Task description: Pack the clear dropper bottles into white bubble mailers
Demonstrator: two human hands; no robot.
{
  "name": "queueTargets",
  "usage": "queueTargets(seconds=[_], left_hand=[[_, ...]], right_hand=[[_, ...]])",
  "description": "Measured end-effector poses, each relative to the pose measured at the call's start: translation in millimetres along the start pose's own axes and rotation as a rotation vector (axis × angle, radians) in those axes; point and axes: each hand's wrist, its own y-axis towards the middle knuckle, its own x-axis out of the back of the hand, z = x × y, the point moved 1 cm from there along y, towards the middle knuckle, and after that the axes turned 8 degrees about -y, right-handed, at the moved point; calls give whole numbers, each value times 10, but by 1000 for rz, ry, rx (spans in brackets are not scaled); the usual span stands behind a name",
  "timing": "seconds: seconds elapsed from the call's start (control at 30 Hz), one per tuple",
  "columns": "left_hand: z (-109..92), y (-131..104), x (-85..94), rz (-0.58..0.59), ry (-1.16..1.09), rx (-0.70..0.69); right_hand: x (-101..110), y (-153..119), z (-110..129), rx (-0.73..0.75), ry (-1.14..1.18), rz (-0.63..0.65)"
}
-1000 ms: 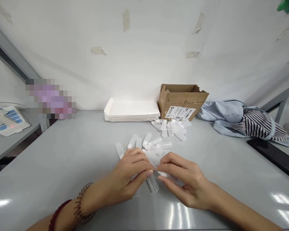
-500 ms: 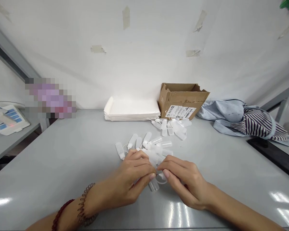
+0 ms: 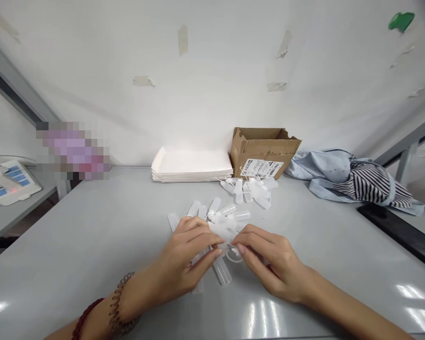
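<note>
Several small translucent plastic bottles with white fittings lie in a heap (image 3: 224, 218) in front of me. My left hand (image 3: 193, 252) is closed at the near side of the heap, thumb and forefinger pinching the top end of one small plastic bottle (image 3: 222, 273). Facing it, my right hand (image 3: 269, 259) has its thumb and forefinger pressed together, close to a thin white loop (image 3: 234, 255). What lies between the right fingertips is too small to make out. A second group of similar bottles (image 3: 260, 192) rests farther back.
Behind the bottles are a stack of white padded envelopes (image 3: 193, 165) and an open cardboard box (image 3: 262, 153). Bundled blue and striped cloth (image 3: 361, 177) and a black phone-like slab (image 3: 400, 233) lie to the right. A white-and-blue device (image 3: 16, 182) stands on another table at left.
My hands have drawn slightly apart, the left moving a little leftward. The bottle below the left fingers has shifted left, and the white loop shows more plainly.
</note>
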Motion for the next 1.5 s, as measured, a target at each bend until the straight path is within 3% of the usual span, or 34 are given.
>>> queueTargets(seconds=[0.13,0.93,1.5], left_hand=[[-18,21,11,-34,-19,-23],[-41,-37,-75,25,48,-60],[-51,-52,-90,46,47,-76]], right_hand=[[5,-5,1,-21,16,0],[-125,-24,16,-171,102,-7],[-146,-21,30,-157,77,-31]])
